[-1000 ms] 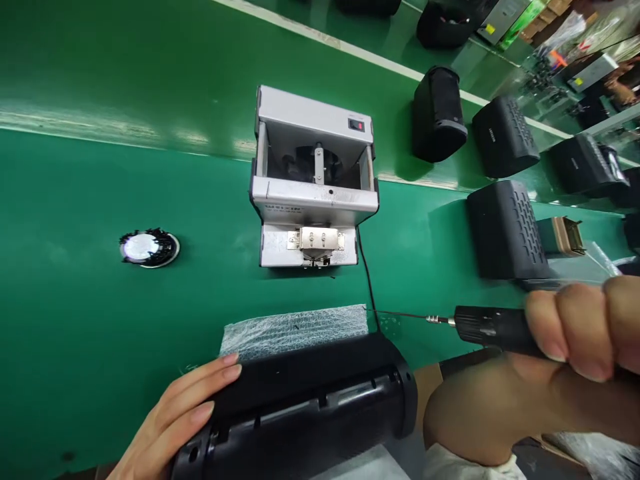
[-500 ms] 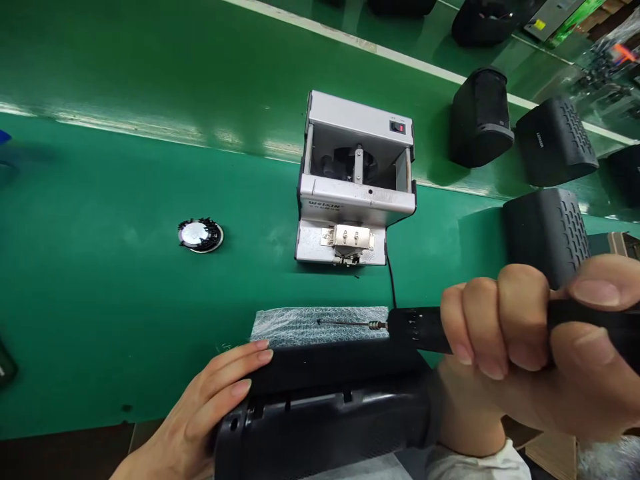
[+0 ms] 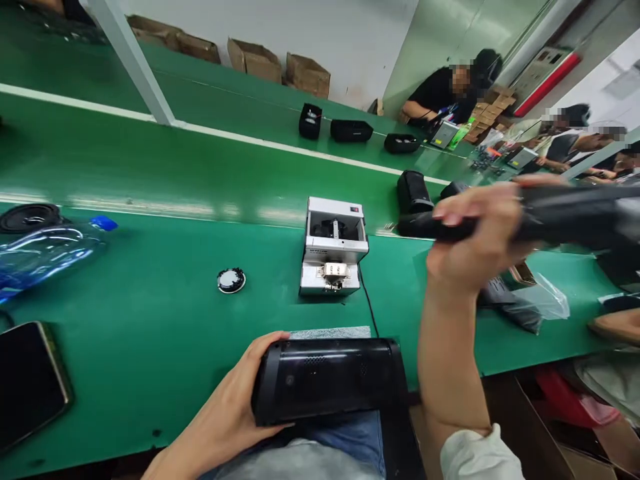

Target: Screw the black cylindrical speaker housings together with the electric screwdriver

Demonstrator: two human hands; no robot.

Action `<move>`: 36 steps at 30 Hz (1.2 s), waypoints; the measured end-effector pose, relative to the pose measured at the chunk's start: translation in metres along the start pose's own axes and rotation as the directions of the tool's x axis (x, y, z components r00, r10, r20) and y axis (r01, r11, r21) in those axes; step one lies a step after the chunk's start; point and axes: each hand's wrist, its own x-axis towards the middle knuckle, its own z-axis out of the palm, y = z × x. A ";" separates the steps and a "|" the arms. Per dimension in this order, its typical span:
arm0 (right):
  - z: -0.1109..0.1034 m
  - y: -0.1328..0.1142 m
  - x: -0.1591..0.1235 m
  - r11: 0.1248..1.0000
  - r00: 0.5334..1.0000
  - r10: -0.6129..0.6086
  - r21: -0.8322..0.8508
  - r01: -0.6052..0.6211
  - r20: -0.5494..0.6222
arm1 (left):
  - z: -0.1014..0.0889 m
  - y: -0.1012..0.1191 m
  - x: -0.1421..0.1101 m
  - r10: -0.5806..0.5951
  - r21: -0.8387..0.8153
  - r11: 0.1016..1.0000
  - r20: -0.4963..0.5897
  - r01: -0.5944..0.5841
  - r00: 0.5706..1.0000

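My left hand [image 3: 243, 393] grips the left end of a glossy black speaker housing [image 3: 333, 377], which is at the table's near edge above my lap. Fingers lie over its top and the thumb is below. My right hand [image 3: 480, 223] is raised to the right, wrapped round a black electric screwdriver [image 3: 560, 210]. Motion blurs the tool, and its bit cannot be made out. Behind the housing a strip of bubble wrap [image 3: 333, 331] shows. Farther back stands a silver screw feeder [image 3: 333, 253]. Left of it sits a small round dish [image 3: 231, 280] with dark small pieces round a pale centre.
At left lie a phone [image 3: 33, 380], a plastic bottle [image 3: 55, 250] and a black ring-shaped part [image 3: 30, 217]. Black housings [image 3: 414, 192] stand beyond the feeder. A clear plastic bag [image 3: 547, 297] lies at right. Several co-workers [image 3: 440, 93] sit across the bench.
My right hand has lifted the screwdriver up and away from the housing. The housing has turned, its glossy face now toward me. My view has risen, showing more of the bench and room.
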 end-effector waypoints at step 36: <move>0.067 -0.139 -0.083 0.943 0.847 0.304 -0.010 -0.333 0.436 | 0.011 -0.009 0.018 0.271 -0.016 0.962 -0.016 -0.271 0.962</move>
